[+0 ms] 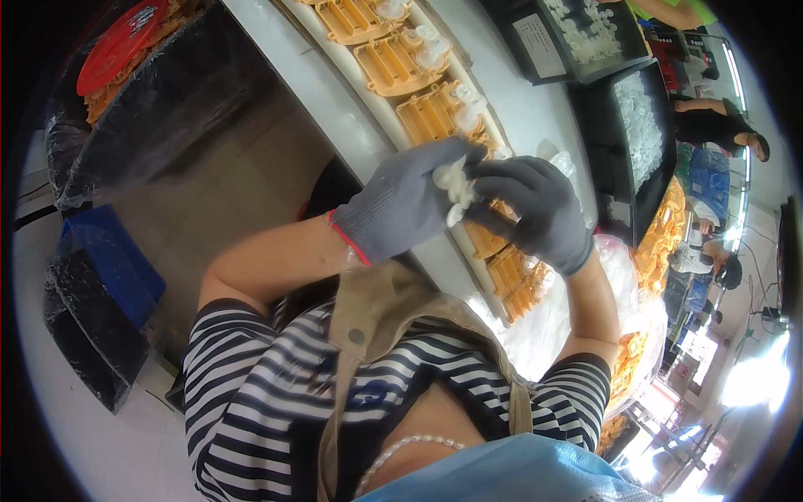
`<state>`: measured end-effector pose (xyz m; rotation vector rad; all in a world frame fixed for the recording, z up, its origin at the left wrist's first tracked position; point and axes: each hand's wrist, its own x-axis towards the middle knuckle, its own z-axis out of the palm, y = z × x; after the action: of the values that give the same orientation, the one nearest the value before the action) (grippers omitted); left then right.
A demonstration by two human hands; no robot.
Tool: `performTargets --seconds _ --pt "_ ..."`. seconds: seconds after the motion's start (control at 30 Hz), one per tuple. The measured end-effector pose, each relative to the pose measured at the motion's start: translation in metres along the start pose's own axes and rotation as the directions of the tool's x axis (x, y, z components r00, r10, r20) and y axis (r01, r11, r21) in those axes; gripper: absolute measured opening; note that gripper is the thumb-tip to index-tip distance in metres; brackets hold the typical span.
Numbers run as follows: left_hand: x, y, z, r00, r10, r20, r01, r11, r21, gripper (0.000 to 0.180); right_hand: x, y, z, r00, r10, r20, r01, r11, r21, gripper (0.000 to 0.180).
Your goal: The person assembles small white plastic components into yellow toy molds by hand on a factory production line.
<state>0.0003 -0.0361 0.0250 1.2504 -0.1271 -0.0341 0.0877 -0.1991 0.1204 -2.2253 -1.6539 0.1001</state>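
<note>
My gloved left hand [401,197] is closed around a small cluster of milky-white plastic parts [454,186], with rounded ends showing past the fingers. From the other side, my gloved right hand [535,209] bends its fingers in against the same parts; its fingertips are partly hidden. Both hands hover over a row of yellow-orange plastic housings [389,67] on a long narrow track. Clear and whitish fittings [431,48] sit at one end of several housings. Another housing [512,280] lies just below my right hand, and my hands cover the middle of the row.
Two black bins hold small parts: whitish ones in the upper bin [535,46], clear ones in the lower bin [615,167]. Bagged orange parts [631,360] lie beside my right arm. At left are a red plastic basket [121,50] and a blue bin [117,259]. Other people stand at far right.
</note>
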Motion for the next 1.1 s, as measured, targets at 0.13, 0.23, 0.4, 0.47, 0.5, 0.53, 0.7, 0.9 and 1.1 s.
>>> performTargets --seconds 0.13,0.23,0.4,0.47,0.5,0.53,0.7,0.9,1.1 --pt "0.001 -0.002 -0.001 0.984 -0.170 0.052 0.177 0.971 -0.161 0.034 -0.012 0.004 0.000 0.996 0.069 0.048 -0.074 0.992 0.099 0.023" --pt "-0.001 0.013 -0.003 0.972 0.077 0.222 -0.164 0.901 0.402 0.038 -0.015 0.007 -0.005 0.990 0.110 0.091 -0.131 0.953 0.272 0.023" --pt "-0.002 0.013 0.007 0.872 -0.386 0.302 0.422 0.280 -0.862 0.044 -0.021 0.032 -0.005 0.875 0.481 0.056 -0.439 0.738 0.513 0.022" --pt "-0.003 0.014 0.007 0.855 -0.440 0.275 0.420 0.275 -0.865 0.047 -0.020 0.043 -0.001 0.863 0.502 0.050 -0.451 0.723 0.524 0.024" --pt "-0.003 0.014 0.007 0.855 -0.440 0.276 0.420 0.273 -0.866 0.047 -0.018 0.048 0.001 0.869 0.492 0.054 -0.461 0.766 0.447 0.025" --pt "-0.002 0.013 0.007 0.879 -0.416 0.233 0.422 0.453 -0.785 0.049 -0.018 0.050 0.001 0.874 0.482 0.059 -0.468 0.804 0.366 0.027" --pt "-0.002 0.009 0.004 0.883 -0.385 0.271 0.423 0.396 -0.815 0.052 -0.016 0.054 0.006 0.877 0.473 0.083 -0.468 0.802 0.370 0.027" --pt "-0.002 0.008 0.004 0.905 -0.362 0.223 0.409 0.595 -0.692 0.052 -0.012 0.053 0.006 0.879 0.469 0.092 -0.472 0.821 0.323 0.027" --pt "-0.003 0.007 0.005 0.873 -0.397 0.283 0.429 0.350 -0.833 0.052 -0.003 0.051 0.005 0.883 0.459 0.100 -0.469 0.855 0.220 0.030"
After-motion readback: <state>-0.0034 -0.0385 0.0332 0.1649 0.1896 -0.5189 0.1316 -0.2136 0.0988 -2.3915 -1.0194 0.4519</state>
